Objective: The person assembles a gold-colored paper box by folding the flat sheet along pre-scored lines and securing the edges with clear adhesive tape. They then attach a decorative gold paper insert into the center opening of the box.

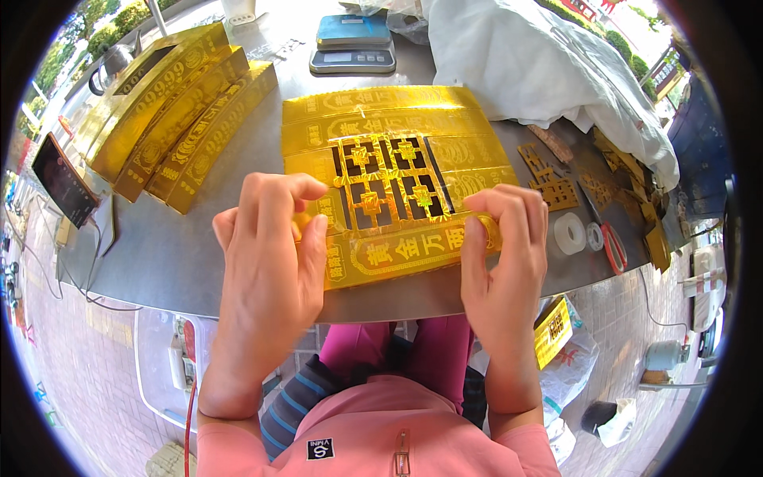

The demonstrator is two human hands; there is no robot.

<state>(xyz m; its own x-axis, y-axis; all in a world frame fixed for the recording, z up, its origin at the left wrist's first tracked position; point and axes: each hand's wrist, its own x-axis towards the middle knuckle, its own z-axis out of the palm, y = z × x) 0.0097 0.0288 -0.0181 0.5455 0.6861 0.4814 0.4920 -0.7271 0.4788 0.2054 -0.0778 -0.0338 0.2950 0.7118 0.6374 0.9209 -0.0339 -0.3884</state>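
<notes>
A shiny gold foil card sheet lies in front of me on the metal table, creased into panels and printed with characters. Its middle has a cut-out lattice, and dark grey shows through the gaps. My left hand pinches the sheet's left edge between thumb and bent fingers. At the near right corner, my right hand has the raised edge between thumb and fingertips. The near panel lies between both hands, close to the table's front rim. Parts of the edges are hidden behind my fingers.
Folded gold boxes lean together at the left, beside a phone. A digital scale stands at the back. White cloth covers the right rear. Tape rolls, red-handled scissors and gold scraps lie right.
</notes>
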